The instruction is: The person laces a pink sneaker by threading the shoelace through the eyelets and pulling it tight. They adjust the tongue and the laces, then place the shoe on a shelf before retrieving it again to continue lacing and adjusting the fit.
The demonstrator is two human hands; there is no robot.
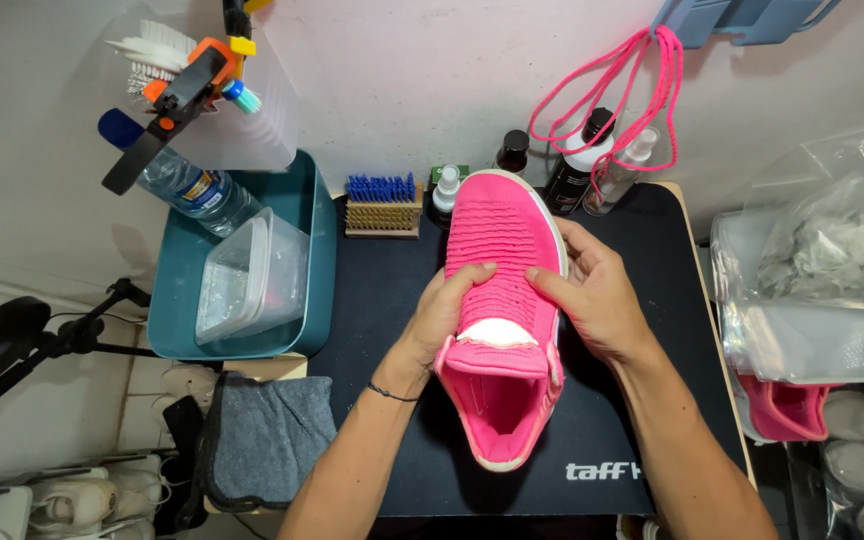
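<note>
Bare forearms, no sleeves; left wrist wears a thin dark cord bracelet [392, 393] (knotted, maybe).

Head view, steeply down, close.

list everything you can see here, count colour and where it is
shoe: 1, bright pink knit, white sole, over the mat, held in both hands
mat: 1, black, covers the tabletop
laces: 1 bundle, pink, hanging on the wall at the back
bottles: about 5, dark and clear, back edge of the mat
brush: 1, wooden with blue bristles, back left of the mat
tub: 1, teal, left of the mat
plastic container: 1, clear, inside the tub
water bottle: 1, clear with blue cap, leaning in the tub
cloth: 1, grey, front left
plastic bags: several, clear, right side
left hand: 1, grips the shoe's left side
right hand: 1, grips the shoe's right side
</note>
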